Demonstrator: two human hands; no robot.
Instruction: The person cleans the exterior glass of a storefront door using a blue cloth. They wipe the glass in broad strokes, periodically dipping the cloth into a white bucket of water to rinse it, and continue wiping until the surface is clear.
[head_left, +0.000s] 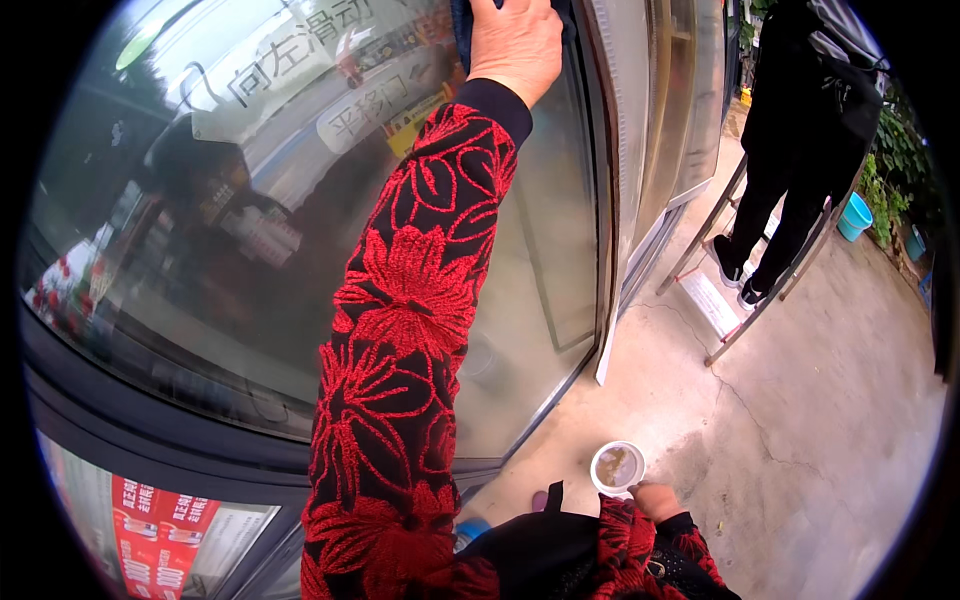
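Observation:
My left hand (519, 43) is stretched far up against a glass sliding door (300, 315). It presses a dark blue cloth (462, 36) to the pane near the door's upright frame; most of the cloth is hidden behind the hand. Low on the right, my right hand (655, 501) grips the rim or handle of a white bowl-like container (594, 472), which part I cannot tell. Cloudy water (618, 466) stands in the container. Stickers with writing (281, 71) are on the glass, left of my raised hand.
A person (806, 135) in dark clothes stands on a stepladder (709, 304) to the right. Beyond it are a turquoise bucket (855, 217) and plants (896, 142). The concrete floor (817, 390) is cracked. Red posters (154, 540) show at lower left, beside the dark door frame (180, 427).

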